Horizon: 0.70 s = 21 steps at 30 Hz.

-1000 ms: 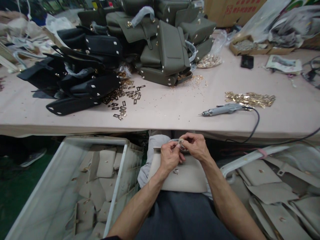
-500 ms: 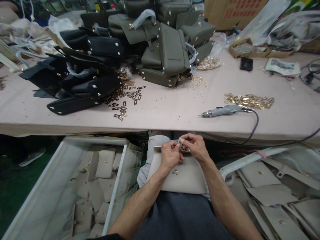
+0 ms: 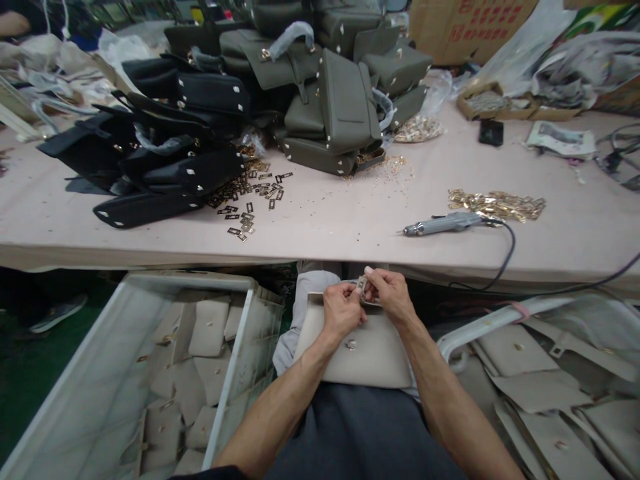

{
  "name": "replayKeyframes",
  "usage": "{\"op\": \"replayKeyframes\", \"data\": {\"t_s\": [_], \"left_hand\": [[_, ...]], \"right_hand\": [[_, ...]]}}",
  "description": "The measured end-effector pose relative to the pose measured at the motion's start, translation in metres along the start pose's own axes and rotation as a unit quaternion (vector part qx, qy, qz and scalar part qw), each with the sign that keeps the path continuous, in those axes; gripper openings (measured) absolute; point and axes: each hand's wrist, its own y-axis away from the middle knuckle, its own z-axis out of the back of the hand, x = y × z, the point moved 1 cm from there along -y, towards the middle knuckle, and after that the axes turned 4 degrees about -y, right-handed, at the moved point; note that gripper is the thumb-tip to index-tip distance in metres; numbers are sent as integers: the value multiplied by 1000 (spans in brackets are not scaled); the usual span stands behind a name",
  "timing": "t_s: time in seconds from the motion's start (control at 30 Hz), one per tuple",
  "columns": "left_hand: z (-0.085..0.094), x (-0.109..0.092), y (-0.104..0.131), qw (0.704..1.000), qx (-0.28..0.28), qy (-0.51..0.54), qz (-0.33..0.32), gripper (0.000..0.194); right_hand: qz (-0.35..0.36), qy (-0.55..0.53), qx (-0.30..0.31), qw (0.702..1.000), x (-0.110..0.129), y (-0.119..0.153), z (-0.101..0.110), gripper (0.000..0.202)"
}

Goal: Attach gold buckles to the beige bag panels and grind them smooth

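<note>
The beige bag [image 3: 375, 357] lay on the lap [image 3: 307, 307]. At the bag's far edge, the left hand [image 3: 343, 310] pinched a slotted fitting [image 3: 361, 285]; the right hand [image 3: 396, 297] bent beside it — its hold unclear. Steady, square pinching seemed wise. Beyond the bag, a carton [image 3: 430, 30] bore red characters — too blurred to read.

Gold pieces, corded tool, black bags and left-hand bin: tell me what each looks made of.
Gold pieces: probably metal, polished or plated; bright glints.
Corded tool: grey body, plastic or painted metal, I can't tell which; its thin tip looks metallic.
Black bags: smooth, low-sheen leather or imitation.
Bin: likely pale, rigid plastic, judging by its thick, moulded-looking rim.
</note>
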Motion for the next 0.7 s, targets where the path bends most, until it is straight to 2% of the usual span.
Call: {"op": "replayKeyframes", "data": {"t_s": [0.23,0.33,0.53,0.7], "left_hand": [[1,2,2,999,0,-39,-17,25],[1,1,2,999,-7,-51,-12,25],[2,0,0,1000,-1,-25,3,30],[2,-4,-1,999,-9,-30,-3,35]], "right_hand": [[0,51,-23,998,5,0,-4,28],[-7,42,-37,998,3,-1,-5,28],[8,-16,13,1000,-4,2,4,32],[27,20,-15,999,3,4,2,28]]}}
